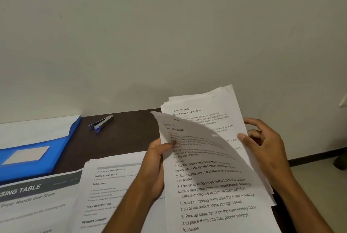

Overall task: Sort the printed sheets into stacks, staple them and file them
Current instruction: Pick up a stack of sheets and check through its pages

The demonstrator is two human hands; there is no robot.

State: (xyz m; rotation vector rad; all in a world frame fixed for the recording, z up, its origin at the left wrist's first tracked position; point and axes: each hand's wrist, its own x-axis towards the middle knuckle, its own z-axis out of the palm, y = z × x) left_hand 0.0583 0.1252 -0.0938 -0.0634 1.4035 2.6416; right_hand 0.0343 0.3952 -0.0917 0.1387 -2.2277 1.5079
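The left hand (156, 159) pinches the curling top white printed sheet (202, 157) by its left edge, thumb on its face. The right hand (262, 144) grips the thick white paper bundle (210, 105) behind that sheet at its right edge, above the dark wooden bench (124, 137). Left of the left hand lie two sorted paper stacks (112, 191), farther left a blue plastic folder (37, 157), and beyond them a grey-blue stapler (101, 124).
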